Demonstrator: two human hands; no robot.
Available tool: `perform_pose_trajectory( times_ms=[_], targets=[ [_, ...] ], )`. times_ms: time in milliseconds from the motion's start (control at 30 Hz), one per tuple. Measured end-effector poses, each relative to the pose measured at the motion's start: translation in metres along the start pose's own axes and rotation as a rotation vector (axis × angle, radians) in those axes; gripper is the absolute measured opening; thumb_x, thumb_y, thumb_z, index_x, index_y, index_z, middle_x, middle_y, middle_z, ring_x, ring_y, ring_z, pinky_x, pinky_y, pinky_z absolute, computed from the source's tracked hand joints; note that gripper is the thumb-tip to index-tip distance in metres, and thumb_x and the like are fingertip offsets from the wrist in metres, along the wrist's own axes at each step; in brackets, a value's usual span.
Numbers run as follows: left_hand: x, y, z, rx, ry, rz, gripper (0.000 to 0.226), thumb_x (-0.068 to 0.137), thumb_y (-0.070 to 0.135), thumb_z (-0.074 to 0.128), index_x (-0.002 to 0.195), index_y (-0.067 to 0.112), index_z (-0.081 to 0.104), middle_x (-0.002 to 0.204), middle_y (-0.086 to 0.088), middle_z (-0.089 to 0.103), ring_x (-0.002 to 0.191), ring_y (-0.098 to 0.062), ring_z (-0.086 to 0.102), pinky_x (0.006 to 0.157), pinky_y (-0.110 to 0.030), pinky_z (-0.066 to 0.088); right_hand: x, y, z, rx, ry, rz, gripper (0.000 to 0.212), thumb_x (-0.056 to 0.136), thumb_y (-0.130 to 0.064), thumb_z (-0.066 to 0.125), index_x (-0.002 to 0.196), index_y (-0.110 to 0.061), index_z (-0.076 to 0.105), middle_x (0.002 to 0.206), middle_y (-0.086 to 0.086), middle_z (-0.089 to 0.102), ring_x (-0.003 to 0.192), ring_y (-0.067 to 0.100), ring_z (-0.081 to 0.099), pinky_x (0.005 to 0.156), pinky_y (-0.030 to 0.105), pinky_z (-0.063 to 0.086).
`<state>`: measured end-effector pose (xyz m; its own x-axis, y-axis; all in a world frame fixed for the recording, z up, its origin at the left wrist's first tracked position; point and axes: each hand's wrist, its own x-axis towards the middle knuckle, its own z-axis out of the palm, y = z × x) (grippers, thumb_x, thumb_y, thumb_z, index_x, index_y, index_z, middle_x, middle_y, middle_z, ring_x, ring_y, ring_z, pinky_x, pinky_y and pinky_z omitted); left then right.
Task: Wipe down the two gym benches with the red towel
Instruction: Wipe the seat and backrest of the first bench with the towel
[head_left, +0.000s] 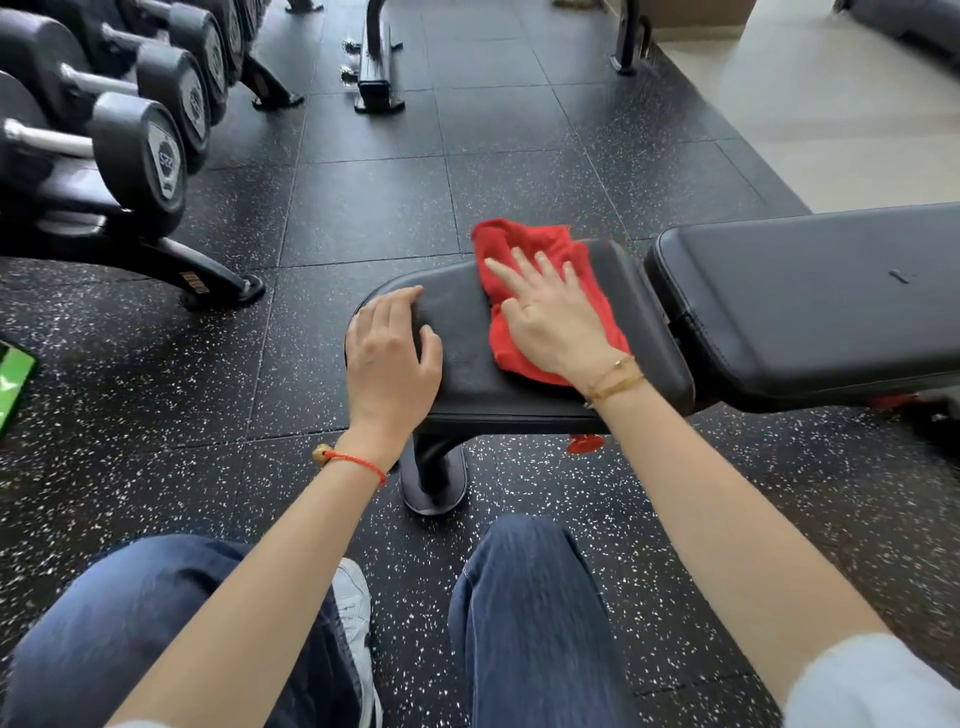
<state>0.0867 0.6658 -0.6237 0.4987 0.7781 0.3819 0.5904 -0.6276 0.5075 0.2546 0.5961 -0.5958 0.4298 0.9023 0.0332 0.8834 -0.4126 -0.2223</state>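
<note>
A black padded gym bench stands in front of me, with a short seat pad (467, 358) and a long back pad (810, 296) running off to the right. The red towel (524, 244) lies crumpled on the seat pad. My right hand (550, 317) presses flat on the towel, fingers spread. My left hand (389, 353) rests on the rounded left end of the seat pad, fingers curled over its edge. A second bench is not clearly in view.
A rack of black dumbbells (140, 145) fills the upper left, its foot (228, 286) reaching toward the bench. Black machine frames (376, 78) stand on the far floor. The bench's foot (434, 478) sits between my knees. A green object (13, 374) shows at the left edge.
</note>
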Motion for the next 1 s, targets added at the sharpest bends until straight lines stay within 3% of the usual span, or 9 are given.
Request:
perform_pose_trajectory(
  times_ms=[167, 300, 400, 567, 667, 800, 1000],
  targets=[
    [0.001, -0.007, -0.019, -0.102, 0.054, -0.024, 0.042, 0.092, 0.002, 0.047, 0.134, 0.003, 0.051, 0.131, -0.014, 0.057, 0.127, -0.031, 0.046, 0.114, -0.040, 0.033, -0.051, -0.015, 0.008, 0.040, -0.015, -0.206, 0.058, 0.095, -0.026, 0.033, 0.152, -0.036, 0.024, 0.162, -0.004, 0.018, 0.150, 0.020, 0.011, 0.122, 0.041, 0.002],
    [0.002, -0.025, -0.040, -0.123, 0.093, -0.109, 0.041, 0.092, 0.000, 0.044, 0.131, 0.005, 0.054, 0.131, -0.012, 0.058, 0.127, -0.028, 0.046, 0.111, -0.034, 0.032, -0.039, 0.002, 0.002, 0.065, -0.006, -0.093, 0.055, 0.099, -0.025, 0.033, 0.152, -0.035, 0.026, 0.162, -0.004, 0.018, 0.150, 0.021, 0.010, 0.122, 0.041, 0.002],
    [0.002, -0.036, -0.053, -0.103, 0.114, -0.142, 0.041, 0.091, -0.001, 0.044, 0.129, 0.004, 0.056, 0.129, -0.014, 0.059, 0.124, -0.030, 0.047, 0.110, -0.035, 0.033, -0.004, -0.025, 0.007, 0.021, -0.017, -0.053, 0.053, 0.101, -0.028, 0.030, 0.153, -0.032, 0.021, 0.163, 0.000, 0.012, 0.151, 0.024, 0.006, 0.122, 0.043, -0.001],
    [0.005, -0.037, -0.058, -0.098, 0.140, -0.156, 0.040, 0.089, -0.001, 0.044, 0.126, 0.003, 0.058, 0.126, -0.016, 0.060, 0.121, -0.031, 0.050, 0.109, -0.038, 0.034, -0.003, -0.095, 0.028, -0.019, -0.033, -0.292, 0.055, 0.099, -0.031, 0.033, 0.152, -0.035, 0.023, 0.163, -0.001, 0.016, 0.150, 0.024, 0.012, 0.122, 0.043, 0.001],
    [0.007, -0.029, -0.055, -0.115, 0.137, -0.124, 0.038, 0.090, 0.001, 0.044, 0.125, 0.005, 0.059, 0.124, -0.013, 0.062, 0.120, -0.030, 0.052, 0.108, -0.040, 0.037, -0.037, -0.094, 0.031, -0.025, -0.031, -0.356, 0.057, 0.095, -0.034, 0.032, 0.152, -0.036, 0.024, 0.162, -0.003, 0.019, 0.150, 0.022, 0.014, 0.122, 0.042, 0.003],
    [0.005, -0.012, -0.040, -0.098, 0.057, -0.026, 0.036, 0.091, 0.002, 0.048, 0.125, 0.006, 0.058, 0.126, -0.011, 0.061, 0.121, -0.030, 0.051, 0.107, -0.041, 0.038, -0.059, -0.035, 0.017, 0.022, 0.024, -0.186, 0.059, 0.092, -0.035, 0.029, 0.150, -0.037, 0.028, 0.160, -0.005, 0.023, 0.149, 0.020, 0.016, 0.122, 0.039, 0.005],
    [0.005, 0.019, -0.014, -0.062, -0.038, 0.097, 0.040, 0.090, 0.007, 0.050, 0.130, 0.008, 0.057, 0.132, -0.008, 0.059, 0.127, -0.028, 0.049, 0.111, -0.041, 0.035, -0.010, 0.031, -0.005, 0.003, 0.014, 0.109, 0.053, 0.101, -0.029, 0.030, 0.153, -0.032, 0.022, 0.163, 0.001, 0.013, 0.151, 0.025, 0.008, 0.122, 0.043, 0.000]
  ],
)
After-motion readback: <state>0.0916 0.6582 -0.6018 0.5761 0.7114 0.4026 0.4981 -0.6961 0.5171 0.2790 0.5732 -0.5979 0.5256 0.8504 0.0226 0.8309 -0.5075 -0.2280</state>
